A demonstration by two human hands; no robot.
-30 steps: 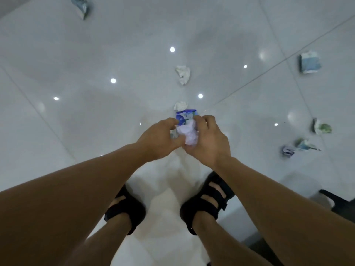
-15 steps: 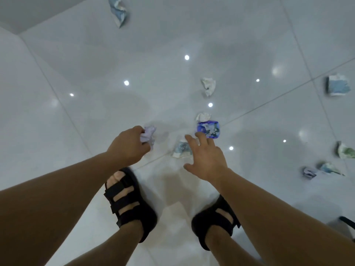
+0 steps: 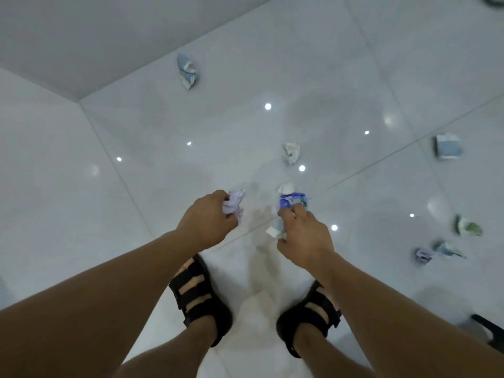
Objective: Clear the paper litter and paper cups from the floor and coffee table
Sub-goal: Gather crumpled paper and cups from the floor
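The left hand [image 3: 207, 218] clenches a lilac paper wad [image 3: 235, 204], while the right hand [image 3: 306, 237] curls over a blue wad [image 3: 292, 201] on the floor [image 3: 163, 165]; whether it grips it is unclear.

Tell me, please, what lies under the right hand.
Beneath the right hand, pale paper pokes out, blue paper at its fingers; the rest is covered.
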